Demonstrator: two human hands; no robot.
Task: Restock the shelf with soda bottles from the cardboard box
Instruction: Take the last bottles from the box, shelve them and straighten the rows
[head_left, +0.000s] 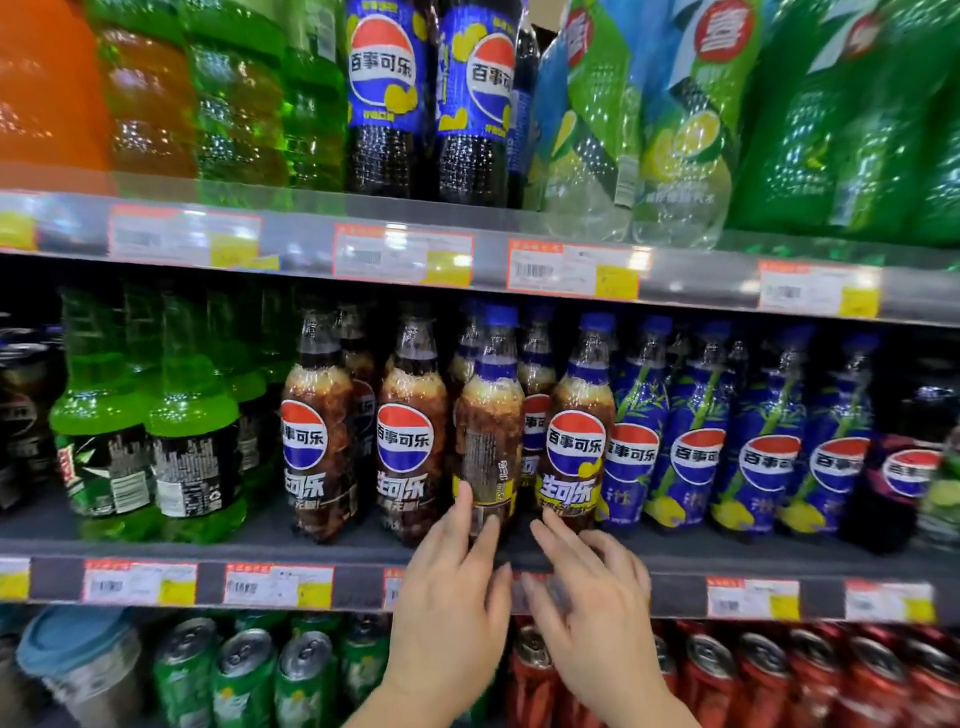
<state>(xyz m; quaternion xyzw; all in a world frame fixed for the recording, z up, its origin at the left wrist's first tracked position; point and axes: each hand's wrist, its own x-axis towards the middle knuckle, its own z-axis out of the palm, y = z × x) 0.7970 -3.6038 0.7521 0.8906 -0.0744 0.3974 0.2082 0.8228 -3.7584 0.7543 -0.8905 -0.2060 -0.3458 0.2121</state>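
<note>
Up front, two hands, left hand (451, 587) fingers touching one cola bottle (488, 421)

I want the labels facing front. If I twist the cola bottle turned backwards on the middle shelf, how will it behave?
The cola bottle looks full, so probably heavy and stiff. Tall and narrow, it may tip against its neighbours. Its round base should turn easily on the shelf. The left hand touches it low.

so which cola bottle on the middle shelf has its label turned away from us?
The blue-capped cola bottle at the left hand fingertips. It shows the barcode and small-print side; its neighbours all face their round logo forward.
</note>
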